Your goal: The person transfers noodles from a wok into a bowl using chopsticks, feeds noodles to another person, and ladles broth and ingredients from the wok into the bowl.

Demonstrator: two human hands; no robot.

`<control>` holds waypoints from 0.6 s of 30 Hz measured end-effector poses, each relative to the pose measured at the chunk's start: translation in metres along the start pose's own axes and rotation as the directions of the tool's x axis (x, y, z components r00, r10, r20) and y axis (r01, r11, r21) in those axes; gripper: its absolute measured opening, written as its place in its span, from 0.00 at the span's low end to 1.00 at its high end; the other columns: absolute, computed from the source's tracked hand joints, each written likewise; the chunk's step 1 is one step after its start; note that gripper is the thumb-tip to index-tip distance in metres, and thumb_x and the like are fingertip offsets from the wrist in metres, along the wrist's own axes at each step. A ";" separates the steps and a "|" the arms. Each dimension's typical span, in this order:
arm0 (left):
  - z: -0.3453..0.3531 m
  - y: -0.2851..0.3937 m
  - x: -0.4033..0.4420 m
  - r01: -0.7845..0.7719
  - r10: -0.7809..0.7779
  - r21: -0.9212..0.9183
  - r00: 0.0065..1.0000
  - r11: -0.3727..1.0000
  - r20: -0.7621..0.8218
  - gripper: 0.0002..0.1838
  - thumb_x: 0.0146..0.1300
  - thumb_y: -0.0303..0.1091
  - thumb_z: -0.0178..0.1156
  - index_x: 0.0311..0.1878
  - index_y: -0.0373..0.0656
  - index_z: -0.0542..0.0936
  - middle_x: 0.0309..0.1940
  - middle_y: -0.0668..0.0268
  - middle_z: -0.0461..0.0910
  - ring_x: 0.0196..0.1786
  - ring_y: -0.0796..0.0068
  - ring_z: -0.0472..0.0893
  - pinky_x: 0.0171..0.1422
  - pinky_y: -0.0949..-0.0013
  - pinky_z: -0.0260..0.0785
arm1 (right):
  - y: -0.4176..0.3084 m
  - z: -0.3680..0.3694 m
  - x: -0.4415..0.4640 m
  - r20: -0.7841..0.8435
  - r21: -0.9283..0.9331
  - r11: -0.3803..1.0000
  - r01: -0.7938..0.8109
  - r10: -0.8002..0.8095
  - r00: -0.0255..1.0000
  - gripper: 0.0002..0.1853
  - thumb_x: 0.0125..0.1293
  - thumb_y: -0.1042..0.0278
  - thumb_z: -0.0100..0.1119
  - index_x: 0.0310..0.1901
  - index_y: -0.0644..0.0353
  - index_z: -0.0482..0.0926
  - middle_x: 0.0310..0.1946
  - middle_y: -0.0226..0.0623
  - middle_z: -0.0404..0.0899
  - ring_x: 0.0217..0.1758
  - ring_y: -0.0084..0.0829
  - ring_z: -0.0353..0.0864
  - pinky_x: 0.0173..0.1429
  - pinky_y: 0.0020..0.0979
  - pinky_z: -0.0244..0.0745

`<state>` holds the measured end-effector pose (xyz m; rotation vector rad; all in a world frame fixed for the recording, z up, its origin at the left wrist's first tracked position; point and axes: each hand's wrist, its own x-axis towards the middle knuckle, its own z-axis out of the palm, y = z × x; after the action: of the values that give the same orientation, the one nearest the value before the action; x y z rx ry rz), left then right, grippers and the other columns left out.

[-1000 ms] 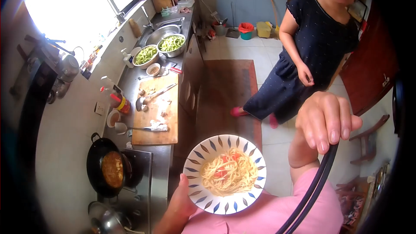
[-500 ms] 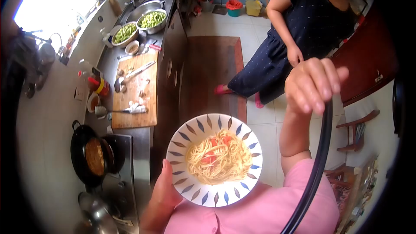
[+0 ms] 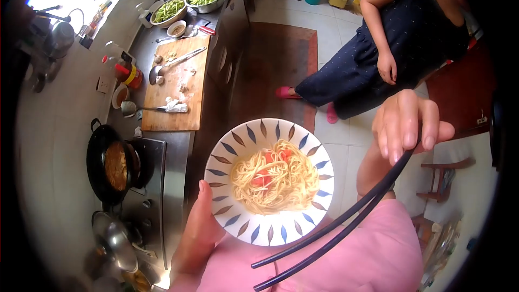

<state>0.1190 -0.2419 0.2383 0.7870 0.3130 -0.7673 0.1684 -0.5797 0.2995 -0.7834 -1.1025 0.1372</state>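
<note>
Far left: black wok (image 3: 96, 163) on the stove, brown food inside. Beside and below it, metal cookware blurs into the dark edge; contents hard to make out. Cutting board (image 3: 175, 89) beyond, a ladle lying across it.

My left hand (image 3: 205, 223) grips the bowl (image 3: 324, 189) at its left side, thumb up by the rim. The other fingers are hidden, so I can't tell how they spread underneath. Bowl sits in front of my pink shirt (image 3: 351, 254), pale noodles (image 3: 270, 184) with red pieces heaped in the middle.

2 black chopsticks (image 3: 373, 196) slant from upper right to lower left, long axis passing just below the bowl's near rim. Tips apart, over the shirt, outside the noodles. Whether a shaft touches the rim, can't tell.

My right hand (image 3: 408, 124) clasps their upper ends, well right of the noodles; left is nearer. Its thumb is unclear and the ends are covered.

Far right: 1 person (image 3: 373, 70) in dark clothes stands beyond, head cut off and blurred.
</note>
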 end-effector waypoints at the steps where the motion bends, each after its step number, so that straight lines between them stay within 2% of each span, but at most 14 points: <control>1: 0.000 0.000 -0.002 0.015 -0.015 -0.021 1.000 1.000 -0.024 0.36 0.67 0.61 0.39 0.68 0.42 0.58 0.63 0.57 0.65 0.63 0.59 0.67 0.66 0.57 0.60 | 0.004 0.003 0.002 -0.065 -0.008 1.000 0.026 -0.026 0.998 0.18 0.71 0.54 0.45 0.36 0.61 0.77 0.41 0.45 0.74 0.37 0.39 0.83 0.37 0.34 0.81; 5: -0.008 0.000 -0.003 0.016 -0.015 -0.041 1.000 0.999 0.024 0.36 0.69 0.59 0.33 0.68 0.37 0.54 0.64 0.56 0.61 0.65 0.62 0.64 0.68 0.59 0.57 | 0.009 0.004 0.009 -0.110 0.016 1.000 0.024 -0.022 0.994 0.18 0.71 0.54 0.45 0.34 0.61 0.76 0.39 0.44 0.73 0.35 0.38 0.83 0.36 0.33 0.80; 8: -0.009 -0.003 -0.002 -0.002 0.002 -0.055 1.000 0.998 -0.008 0.35 0.67 0.60 0.39 0.67 0.41 0.58 0.62 0.57 0.65 0.63 0.60 0.68 0.66 0.58 0.61 | 0.014 0.007 0.016 -0.135 0.050 0.998 0.042 -0.035 0.990 0.18 0.71 0.55 0.46 0.34 0.61 0.76 0.40 0.45 0.73 0.35 0.39 0.83 0.37 0.34 0.80; 9: -0.007 -0.002 -0.004 0.005 -0.006 -0.059 1.000 0.998 -0.017 0.35 0.68 0.60 0.39 0.67 0.41 0.58 0.62 0.57 0.65 0.63 0.60 0.68 0.66 0.59 0.60 | 0.013 0.004 0.012 -0.113 0.093 0.995 0.036 -0.025 0.993 0.21 0.69 0.49 0.46 0.35 0.60 0.77 0.41 0.47 0.73 0.38 0.44 0.81 0.45 0.42 0.80; 12: 0.002 0.001 -0.008 -0.023 0.022 -0.029 1.000 0.999 -0.016 0.34 0.68 0.59 0.39 0.67 0.41 0.58 0.62 0.58 0.66 0.63 0.61 0.68 0.67 0.59 0.59 | 0.017 0.009 0.016 -0.184 0.058 0.997 0.056 -0.045 0.982 0.17 0.70 0.55 0.46 0.34 0.61 0.76 0.38 0.44 0.74 0.36 0.39 0.83 0.38 0.35 0.80; 18: 0.011 0.000 -0.017 -0.025 0.018 -0.046 0.989 0.999 -0.148 0.31 0.70 0.56 0.36 0.66 0.42 0.60 0.61 0.57 0.66 0.62 0.63 0.69 0.64 0.59 0.64 | 0.018 0.015 0.010 -0.333 0.000 0.999 0.054 -0.051 0.941 0.19 0.69 0.53 0.47 0.30 0.61 0.74 0.34 0.43 0.71 0.29 0.36 0.80 0.35 0.35 0.81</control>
<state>0.1068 -0.2416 0.2548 0.8022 0.4533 -0.6806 0.1652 -0.5543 0.2989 -0.7365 -0.7991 -0.0359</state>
